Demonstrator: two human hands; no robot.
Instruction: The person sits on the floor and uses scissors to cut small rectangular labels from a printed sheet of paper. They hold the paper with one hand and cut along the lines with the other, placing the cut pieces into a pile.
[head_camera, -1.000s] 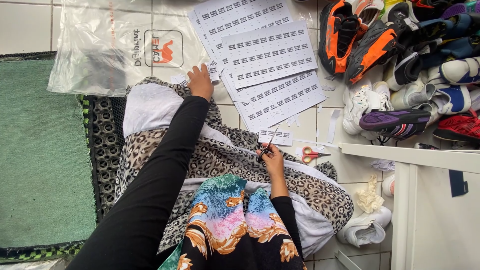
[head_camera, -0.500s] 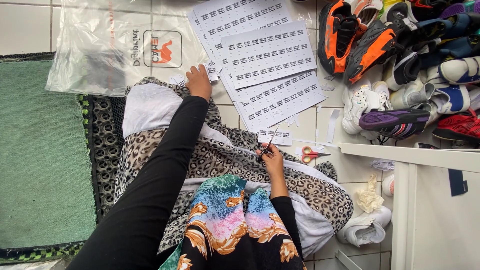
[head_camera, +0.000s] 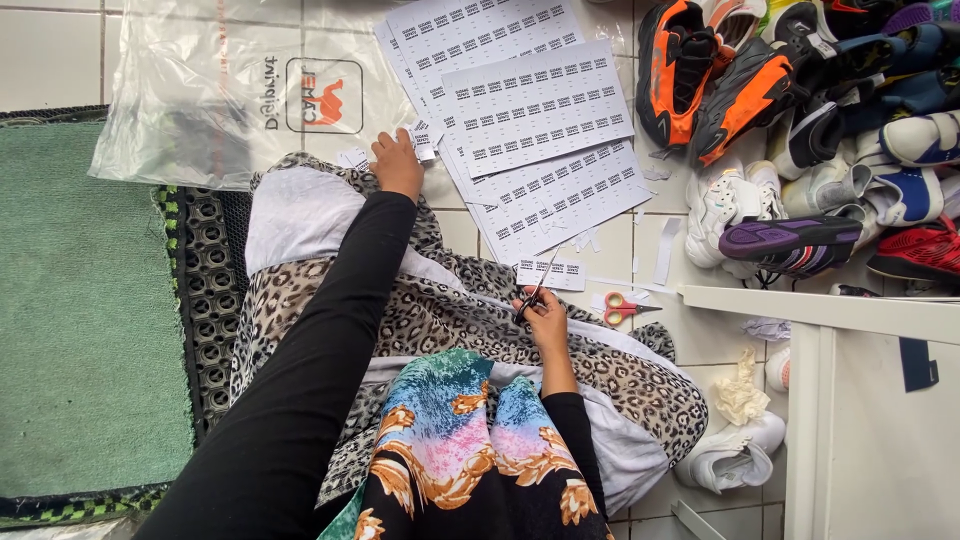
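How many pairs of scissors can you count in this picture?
2: a dark pair held in the right hand over the leopard-print cloth, and a red-handled pair lying on the floor tiles beside it. Others may be hidden under the label sheets.

matt paper label sheets (head_camera: 545, 125), glossy plastic bag (head_camera: 230, 90), leopard-print cloth (head_camera: 450, 310).

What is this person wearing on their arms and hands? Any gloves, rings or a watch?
Both arms are in plain, close-fitting black long sleeves that end at the wrists. The left hand and right hand are bare, with no gloves. No watch or bracelet shows. The hands are too small in the head view to tell about rings.
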